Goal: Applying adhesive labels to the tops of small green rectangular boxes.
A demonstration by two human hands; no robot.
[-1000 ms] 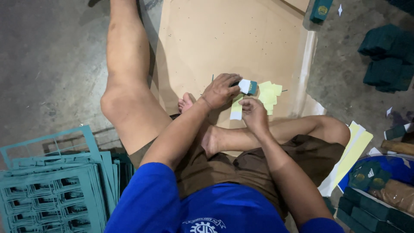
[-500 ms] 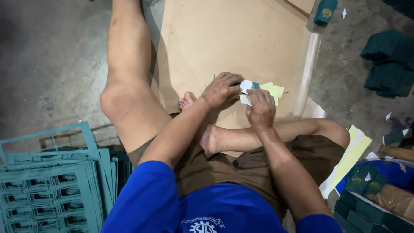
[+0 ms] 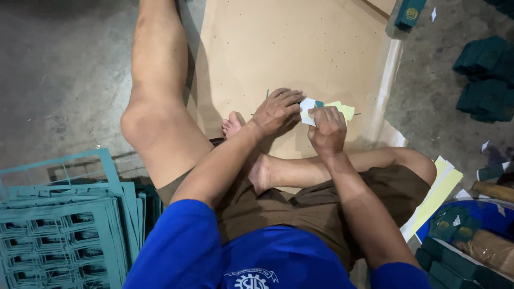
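The left hand and the right hand meet over a small white paper piece with a teal edge; both pinch it, the left fingers curled on its left side, the right thumb and fingers closed on its lower right corner. The piece sits just above the large tan cardboard sheet that covers the floor in front of the seated person, and that sheet serves as landmark for the rest. Touching the held piece on its right lies a small pale yellow paper slip, resting on the sheet; how many slips are stacked there cannot be told. The person's two bare legs frame the hands: one stretched along the sheet's left edge, the other folded across its near edge, its foot tucked beside the left wrist. Left of the sheet, on the grey concrete floor, lies a pile of teal punched-out card frames, too many to count. At the sheet's far right corner stands one teal box. Right of the sheet, dark green folded boxes lie heaped on the concrete. Near the sheet's near right corner lie pale yellow and white sheets, and beyond them a blue bin holding green packets.
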